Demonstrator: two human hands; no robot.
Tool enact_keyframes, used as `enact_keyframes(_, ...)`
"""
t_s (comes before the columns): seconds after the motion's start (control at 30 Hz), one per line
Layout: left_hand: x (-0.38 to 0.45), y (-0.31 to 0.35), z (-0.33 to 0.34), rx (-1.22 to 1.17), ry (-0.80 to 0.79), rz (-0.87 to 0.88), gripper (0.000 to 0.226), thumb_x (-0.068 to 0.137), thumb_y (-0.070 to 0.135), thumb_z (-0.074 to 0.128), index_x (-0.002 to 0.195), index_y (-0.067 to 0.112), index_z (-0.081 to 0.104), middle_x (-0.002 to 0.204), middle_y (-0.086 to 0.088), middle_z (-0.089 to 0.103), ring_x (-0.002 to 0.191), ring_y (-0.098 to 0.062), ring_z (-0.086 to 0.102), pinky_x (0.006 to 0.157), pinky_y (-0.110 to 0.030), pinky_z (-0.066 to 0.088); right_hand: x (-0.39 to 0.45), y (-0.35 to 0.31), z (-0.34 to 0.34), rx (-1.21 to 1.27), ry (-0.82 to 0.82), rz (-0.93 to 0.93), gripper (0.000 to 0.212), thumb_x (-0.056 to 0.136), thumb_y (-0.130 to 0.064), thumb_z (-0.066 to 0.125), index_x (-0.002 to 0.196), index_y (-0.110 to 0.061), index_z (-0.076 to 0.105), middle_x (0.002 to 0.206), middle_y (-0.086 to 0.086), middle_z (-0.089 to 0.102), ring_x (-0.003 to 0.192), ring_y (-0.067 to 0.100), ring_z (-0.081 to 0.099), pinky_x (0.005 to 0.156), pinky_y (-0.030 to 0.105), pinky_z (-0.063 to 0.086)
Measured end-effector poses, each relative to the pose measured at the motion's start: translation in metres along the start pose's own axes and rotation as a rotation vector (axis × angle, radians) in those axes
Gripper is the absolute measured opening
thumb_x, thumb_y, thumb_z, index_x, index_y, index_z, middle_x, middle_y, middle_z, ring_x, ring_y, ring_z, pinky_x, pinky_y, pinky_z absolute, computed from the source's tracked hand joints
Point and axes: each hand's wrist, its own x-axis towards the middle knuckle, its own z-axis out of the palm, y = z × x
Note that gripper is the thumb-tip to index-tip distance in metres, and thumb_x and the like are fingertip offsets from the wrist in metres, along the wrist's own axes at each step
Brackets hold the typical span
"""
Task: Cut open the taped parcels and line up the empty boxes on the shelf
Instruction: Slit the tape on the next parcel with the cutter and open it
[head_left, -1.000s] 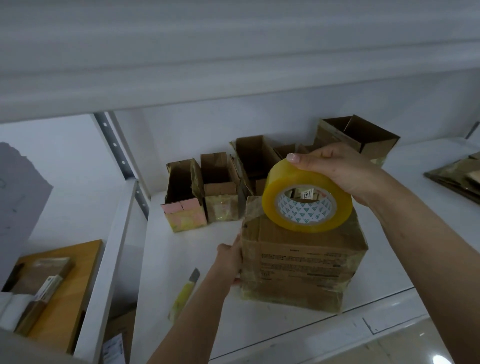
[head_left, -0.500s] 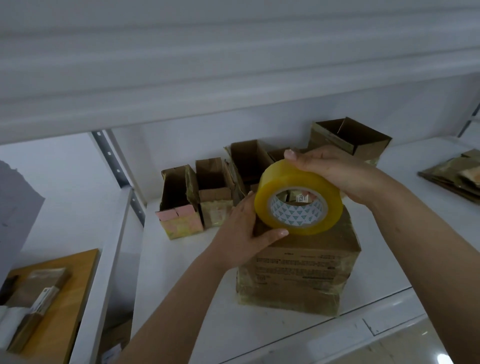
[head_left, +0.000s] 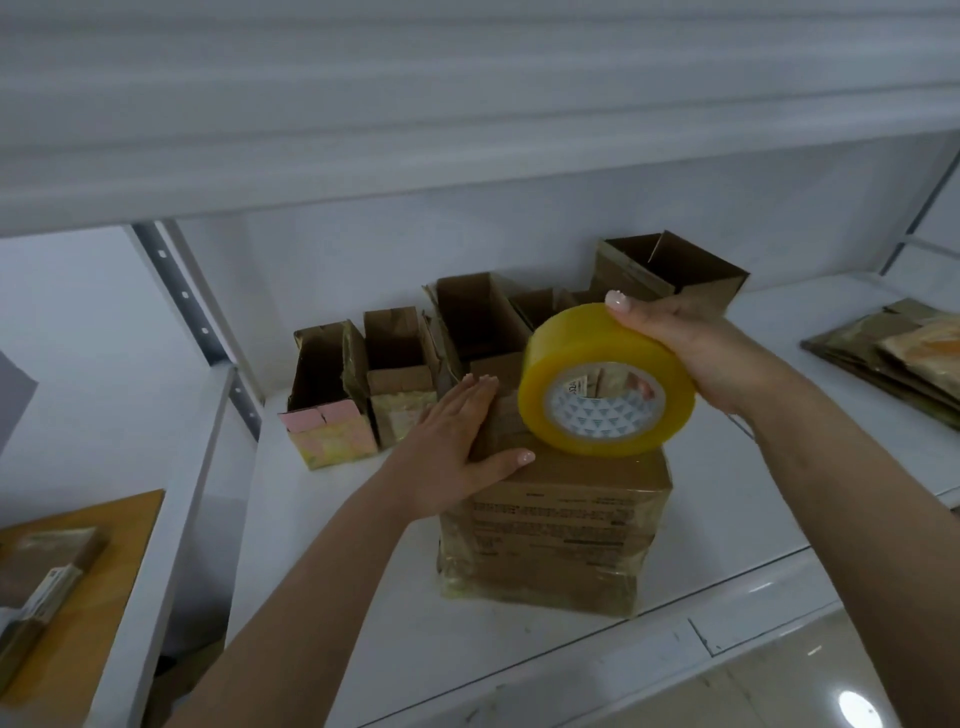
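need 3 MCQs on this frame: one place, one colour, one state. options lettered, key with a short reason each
1. Where does the taped brown cardboard parcel stand?
A) white shelf board
B) floor
C) orange board

2. What colour is the round roll of packing tape?
A) blue
B) yellow
C) black

3. How is the left hand?
A) fist, off the parcel
B) gripping a knife
C) flat on the parcel top

Key: 1 A, it sits near the shelf's front edge; 2 B, the roll in the right hand is yellow; 3 C, fingers straight, palm down.

free: shelf (head_left: 332, 561) left of parcel (head_left: 550, 540) | blocked: open boxes (head_left: 395, 374) behind
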Motion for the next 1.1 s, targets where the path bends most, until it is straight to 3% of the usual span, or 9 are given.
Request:
enact_keyframes(0.13,-0.002,0.003,-0.002,0.029,-0.025,-0.017,0.100,0.080,0.078,0.038,0.157,0.025,0.002,0.164,0.007,0.002,0.147,-0.002,-0.005,0.123,-0.038,0.003,-0.007,-0.007,-0.027,-0.178,0.005,0.043,0.094,0.050,-0.082,0.070,0.081,0.006,0.069,0.082,0.023,0.072,0.076,0.035,0.072,0.076,0.036,0.055)
enact_keyframes(0.27,-0.002,0.004,-0.004,0.032,-0.049,-0.032,0.096,0.082,0.076,0.039,0.157,0.027,0.001,0.164,0.008,0.001,0.146,0.000,-0.004,0.122,-0.037,0.002,-0.014,-0.014,-0.056,-0.380,0.002,0.129,0.100,0.052,-0.086,0.069,0.087,0.007,0.066,0.085,0.024,0.069,0.080,0.038,0.070,0.084,0.046,0.054)
enact_keyframes(0.4,0.000,0.004,-0.004,0.045,-0.066,-0.035,0.098,0.082,0.079,0.037,0.156,0.028,0.001,0.163,0.012,0.000,0.134,0.009,-0.008,0.122,-0.037,0.002,-0.025,-0.006,-0.066,-0.608,-0.015,0.298,0.068,0.061,-0.071,0.067,0.065,-0.003,0.072,0.062,0.010,0.070,0.054,0.017,0.066,0.060,0.028,0.047)
enact_keyframes(0.53,0.004,-0.007,0.000,0.062,-0.076,-0.027,0.106,0.070,0.087,0.025,0.156,0.032,-0.002,0.162,0.016,-0.003,0.139,0.008,-0.012,0.123,-0.042,0.001,-0.029,0.016,-0.064,-0.547,-0.020,0.353,0.047,0.075,-0.057,0.071,0.057,-0.014,0.067,0.046,-0.004,0.062,0.045,0.009,0.061,0.048,0.020,0.042)
enact_keyframes(0.6,0.005,-0.014,0.003,0.056,-0.081,-0.026,0.104,0.070,0.087,0.025,0.155,0.034,-0.004,0.158,0.023,-0.008,0.142,0.007,-0.014,0.123,-0.044,-0.001,-0.027,0.028,-0.062,-0.536,-0.021,0.356,0.039,0.078,-0.054,0.072,0.063,-0.018,0.069,0.055,-0.005,0.068,0.059,0.013,0.066,0.056,0.024,0.048)
enact_keyframes(0.7,0.004,-0.019,0.007,0.046,-0.077,-0.017,0.106,0.068,0.092,0.022,0.155,0.036,-0.005,0.150,0.030,-0.014,0.141,0.008,-0.016,0.122,-0.040,-0.006,-0.024,0.048,-0.059,-0.571,-0.067,0.421,0.057,0.075,-0.062,0.069,0.076,-0.005,0.076,0.074,0.009,0.073,0.072,0.024,0.071,0.073,0.034,0.056)
enact_keyframes(0.83,0.006,-0.023,0.010,0.035,-0.068,-0.018,0.112,0.063,0.098,0.017,0.155,0.037,-0.004,0.150,0.031,-0.015,0.140,0.010,-0.018,0.118,-0.037,-0.008,-0.022,0.069,-0.053,-0.552,-0.081,0.474,0.056,0.078,-0.061,0.067,0.063,-0.007,0.069,0.063,0.003,0.067,0.058,0.014,0.065,0.061,0.024,0.046)
enact_keyframes(1.0,0.008,-0.026,0.010,0.022,-0.102,-0.017,0.114,0.063,0.099,0.018,0.155,0.035,-0.003,0.157,0.024,-0.011,0.145,0.003,-0.015,0.121,-0.047,-0.006,-0.017,0.078,-0.047,-0.526,-0.101,0.504,0.054,0.080,-0.060,0.067,0.081,-0.007,0.077,0.079,0.008,0.073,0.070,0.016,0.068,0.065,0.026,0.050)
enact_keyframes(1.1,0.012,-0.014,-0.003,0.149,-0.130,-0.040,0.122,0.057,0.101,0.005,0.156,0.030,-0.005,0.161,0.015,-0.012,0.144,-0.002,-0.021,0.119,-0.048,-0.015,-0.019,0.080,-0.047,-0.529,-0.095,0.506,0.056,0.081,-0.060,0.065,0.087,-0.006,0.076,0.086,0.010,0.073,0.075,0.019,0.068,0.068,0.027,0.050)
